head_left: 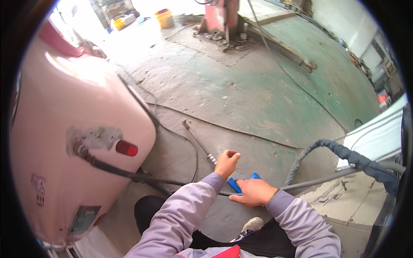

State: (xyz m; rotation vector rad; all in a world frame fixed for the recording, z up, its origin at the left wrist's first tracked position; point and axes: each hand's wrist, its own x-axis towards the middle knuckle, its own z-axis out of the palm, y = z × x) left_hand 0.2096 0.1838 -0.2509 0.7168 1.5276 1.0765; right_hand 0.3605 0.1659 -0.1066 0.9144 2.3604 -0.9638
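My right hand (254,192) is closed around a blue-handled tool (234,185), with blue showing on both sides of the fingers. A long thin metal rod (197,140) with a ribbed section lies in line with it and points away to the left, its tip near the floor. My left hand (227,164) is closed above the rod, fingertips pinched together; what they hold, if anything, is hidden. A black cable (115,169) runs from a fitting (81,150) on the bare grey patch (100,138) of a pink car body (51,107) toward my hands.
A red tail light (127,148) sits beside the patch. A grey sleeved hose (331,146) loops at right above a cardboard box (344,200). Thin cables (223,124) trail over the floor (241,90). Farther off stand a red post (221,19) and a yellow bucket (164,19).
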